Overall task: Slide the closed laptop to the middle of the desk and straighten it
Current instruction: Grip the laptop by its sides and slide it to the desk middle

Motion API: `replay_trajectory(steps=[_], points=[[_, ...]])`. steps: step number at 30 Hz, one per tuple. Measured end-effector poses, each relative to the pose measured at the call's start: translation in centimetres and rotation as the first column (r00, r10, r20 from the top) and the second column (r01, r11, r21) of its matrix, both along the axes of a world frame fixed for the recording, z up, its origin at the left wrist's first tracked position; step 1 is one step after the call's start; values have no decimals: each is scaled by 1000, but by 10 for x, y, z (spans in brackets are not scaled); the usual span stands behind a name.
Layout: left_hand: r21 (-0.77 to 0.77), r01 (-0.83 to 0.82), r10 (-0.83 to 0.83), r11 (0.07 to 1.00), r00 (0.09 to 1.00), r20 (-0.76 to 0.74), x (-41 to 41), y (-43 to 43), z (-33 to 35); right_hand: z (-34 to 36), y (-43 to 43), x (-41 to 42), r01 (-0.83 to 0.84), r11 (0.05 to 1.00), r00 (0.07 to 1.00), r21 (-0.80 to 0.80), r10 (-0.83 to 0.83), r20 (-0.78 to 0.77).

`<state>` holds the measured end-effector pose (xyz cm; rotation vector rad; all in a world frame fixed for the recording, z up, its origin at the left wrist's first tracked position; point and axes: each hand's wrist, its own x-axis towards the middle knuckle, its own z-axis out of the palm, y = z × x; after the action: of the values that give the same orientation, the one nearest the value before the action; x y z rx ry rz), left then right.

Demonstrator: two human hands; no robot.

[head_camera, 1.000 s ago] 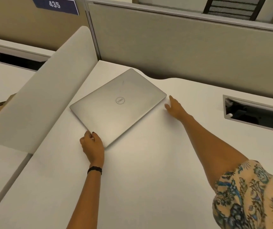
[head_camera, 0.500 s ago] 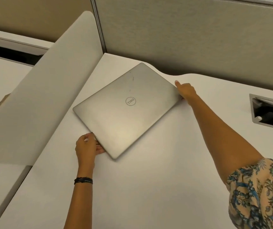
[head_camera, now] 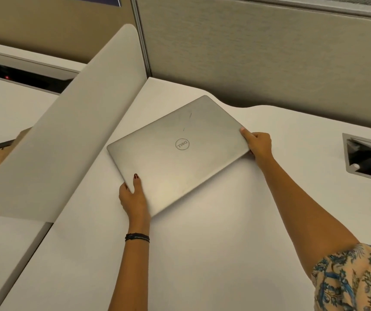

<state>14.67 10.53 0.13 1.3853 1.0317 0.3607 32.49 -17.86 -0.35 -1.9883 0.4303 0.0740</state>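
A closed silver laptop (head_camera: 180,153) with a round logo on its lid lies at an angle on the white desk (head_camera: 202,254), toward the desk's back left. My left hand (head_camera: 134,194) grips its near left edge, thumb on the lid and fingers underneath. My right hand (head_camera: 257,143) holds the right corner, thumb on top and fingers curled under the edge. The near edge looks slightly blurred and may be a little off the desk; I cannot tell for sure.
A curved grey divider panel (head_camera: 63,135) stands along the desk's left side, close to the laptop. Fabric cubicle walls (head_camera: 258,52) close off the back. A cable cutout (head_camera: 368,160) opens in the desk at the right. A neighbouring desk (head_camera: 5,113) lies beyond the divider.
My right hand went from reaching beside the laptop to gripping its right corner. My left hand shifted from the edge to a thumb-over grip. The laptop has turned slightly.
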Motion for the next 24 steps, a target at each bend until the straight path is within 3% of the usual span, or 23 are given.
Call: replay_trajectory(steps=[9,15,24], points=[[71,105,-110,992,992,62,-40,-14,-1,6,-35,-87,120,988,991,100,-126,55],[80,241,-245,967,969,44,-79,-33,4,6,-80,-168,130,991,990,10,-131,54],[90,384,-393,919,912,117,-119,-86,21,36,-150,-257,220,970,970,101,-228,80]])
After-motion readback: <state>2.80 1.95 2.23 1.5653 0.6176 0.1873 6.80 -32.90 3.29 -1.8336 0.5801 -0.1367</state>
